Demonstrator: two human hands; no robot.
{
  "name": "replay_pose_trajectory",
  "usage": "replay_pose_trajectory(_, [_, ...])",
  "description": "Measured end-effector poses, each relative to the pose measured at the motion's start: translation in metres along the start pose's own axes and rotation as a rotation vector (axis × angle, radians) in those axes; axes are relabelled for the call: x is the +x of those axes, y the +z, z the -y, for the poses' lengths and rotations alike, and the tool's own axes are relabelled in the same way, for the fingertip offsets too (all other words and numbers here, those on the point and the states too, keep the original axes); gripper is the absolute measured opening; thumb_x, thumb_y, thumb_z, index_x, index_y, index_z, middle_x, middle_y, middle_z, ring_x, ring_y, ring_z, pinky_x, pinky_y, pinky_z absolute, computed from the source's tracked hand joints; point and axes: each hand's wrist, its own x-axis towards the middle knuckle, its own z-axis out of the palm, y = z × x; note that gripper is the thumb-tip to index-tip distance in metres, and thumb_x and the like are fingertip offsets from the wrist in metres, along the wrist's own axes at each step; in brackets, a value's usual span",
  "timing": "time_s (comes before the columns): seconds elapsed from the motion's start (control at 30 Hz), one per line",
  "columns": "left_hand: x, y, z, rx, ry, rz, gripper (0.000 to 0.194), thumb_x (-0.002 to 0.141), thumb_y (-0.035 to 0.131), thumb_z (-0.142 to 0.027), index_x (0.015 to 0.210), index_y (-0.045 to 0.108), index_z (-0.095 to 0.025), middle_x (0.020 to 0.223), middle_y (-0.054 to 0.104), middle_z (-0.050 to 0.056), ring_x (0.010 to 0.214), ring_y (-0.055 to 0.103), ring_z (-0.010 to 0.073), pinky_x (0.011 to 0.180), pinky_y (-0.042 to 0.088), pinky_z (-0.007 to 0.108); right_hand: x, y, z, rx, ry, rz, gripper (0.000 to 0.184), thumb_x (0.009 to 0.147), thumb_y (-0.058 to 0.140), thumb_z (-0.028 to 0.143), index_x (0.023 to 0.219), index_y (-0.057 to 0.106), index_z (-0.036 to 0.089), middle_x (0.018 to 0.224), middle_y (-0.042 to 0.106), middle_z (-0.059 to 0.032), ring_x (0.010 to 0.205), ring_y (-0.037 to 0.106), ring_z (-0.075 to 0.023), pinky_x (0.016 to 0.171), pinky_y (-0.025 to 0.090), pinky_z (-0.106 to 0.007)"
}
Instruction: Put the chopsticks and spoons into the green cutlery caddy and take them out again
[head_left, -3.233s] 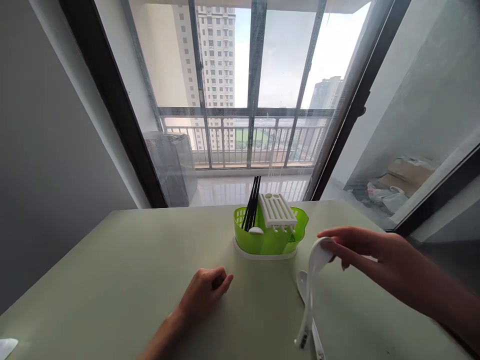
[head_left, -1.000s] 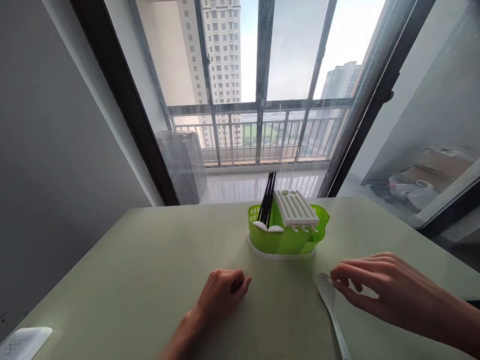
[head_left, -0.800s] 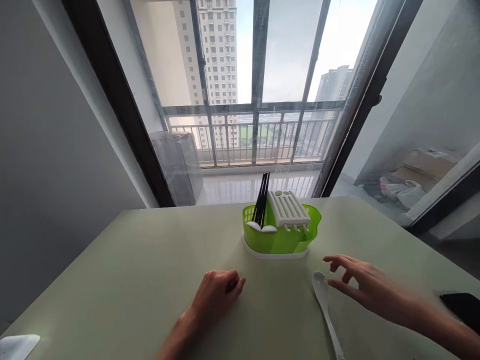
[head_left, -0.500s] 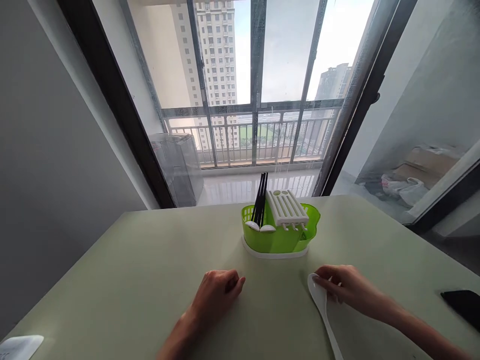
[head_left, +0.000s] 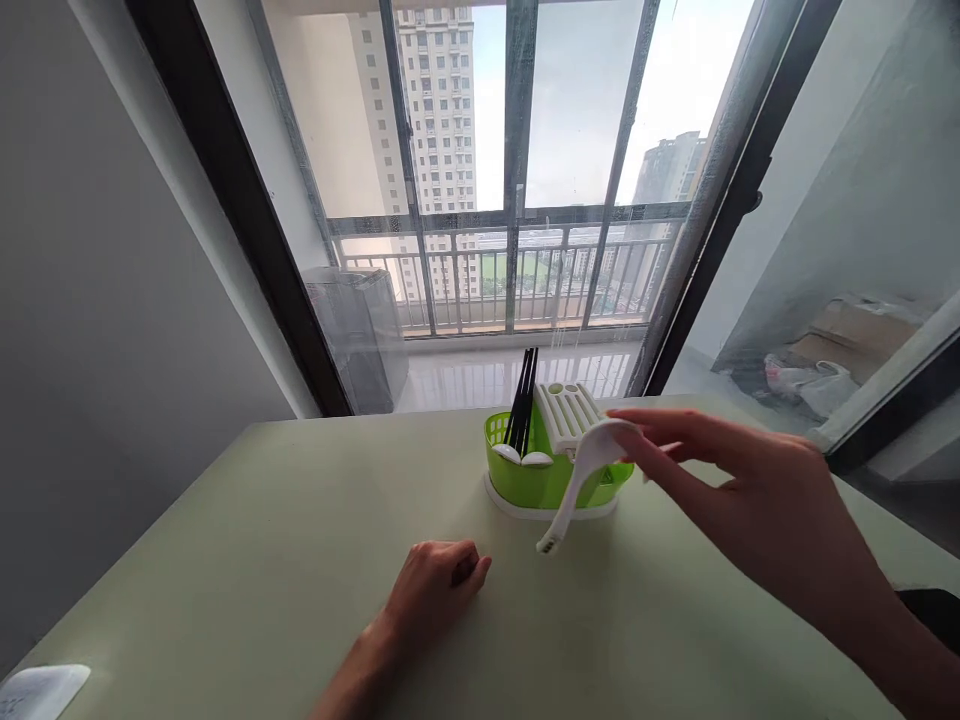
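Spoon (head_left: 587, 465) found in right hand (head_left: 757, 490), before green holder (head_left: 529, 488)

The spoon, white, is gripped at its bowl end between the thumb and fingers of the right hand, which are closed on it in a pinch. It is held tilted, its handle slanting down and to the left, with dark marks seen near the tip. The near side of the holder is partly covered by it; whether the two are touching cannot be told.

The left hand (head_left: 436, 580) is rested on the pale table (head_left: 285, 560), its fingers curled loosely into a fist. Nothing is seen held in it, though the palm is hidden.

In the left part of the holder, black chopsticks (head_left: 523, 400) are stood at a slant, and two white rounded pieces (head_left: 537, 459) are seen side by side at the front rim. A white slatted rack (head_left: 562, 415) is fitted to their right. A white object (head_left: 45, 690) is cut off at the lower left.
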Motion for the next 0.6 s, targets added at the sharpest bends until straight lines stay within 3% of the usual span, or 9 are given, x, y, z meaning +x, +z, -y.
replay_pose_trajectory(0.1, [-0.001,0.0,-0.001,0.001,0.003,-0.011,0.037,0.093,0.051,-0.032,0.061,0.037,-0.019,0.055,0.037,-0.008,0.054,0.028,0.0084,0.056,0.023,0.024,0.031,0.006,0.009,-0.054,-0.072,-0.197,0.028,0.093,0.066,0.05,0.107,0.078,0.029,0.089,0.081,-0.0004,0.072,0.077,-0.0201,0.058,0.058,-0.027])
replay_pose_trajectory(0.2, [-0.001,0.0,-0.001,-0.003,0.009,-0.017,0.036,0.092,0.052,-0.03,0.061,0.037,-0.019,0.055,0.036,-0.008,0.054,0.029,0.0085,0.056,0.023,0.024,0.054,0.026,0.009,-0.136,-0.199,-0.264,0.028,0.094,0.065,0.047,0.101,0.078,0.024,0.084,0.08,-0.0021,0.071,0.076,-0.0201,0.061,0.056,-0.028])
replay_pose_trajectory(0.3, [-0.002,0.0,-0.001,-0.01,0.009,-0.02,0.036,0.091,0.052,-0.028,0.06,0.037,-0.019,0.054,0.036,-0.008,0.054,0.028,0.0085,0.056,0.023,0.024,0.065,0.056,0.005,-0.231,-0.276,-0.135,0.027,0.099,0.058,0.042,0.098,0.077,0.023,0.086,0.081,-0.0024,0.074,0.076,-0.0189,0.062,0.05,-0.026])
replay_pose_trajectory(0.43, [-0.002,0.002,0.0,-0.026,0.016,-0.027,0.035,0.091,0.053,-0.028,0.059,0.039,-0.019,0.054,0.037,-0.008,0.053,0.029,0.0086,0.056,0.024,0.024,0.067,0.091,0.001,-0.405,-0.232,0.063,0.024,0.101,0.054,0.037,0.103,0.076,0.027,0.089,0.08,-0.0011,0.076,0.075,-0.0195,0.06,0.039,-0.025])
replay_pose_trajectory(0.6, [-0.002,0.002,0.0,-0.036,0.011,-0.023,0.036,0.09,0.054,-0.027,0.058,0.039,-0.019,0.053,0.035,-0.008,0.053,0.027,0.009,0.054,0.023,0.025,0.066,0.107,0.012,-0.613,-0.221,0.316,0.032,0.106,0.042,0.037,0.107,0.072,0.026,0.085,0.078,-0.003,0.072,0.072,-0.0191,0.058,0.03,-0.027])
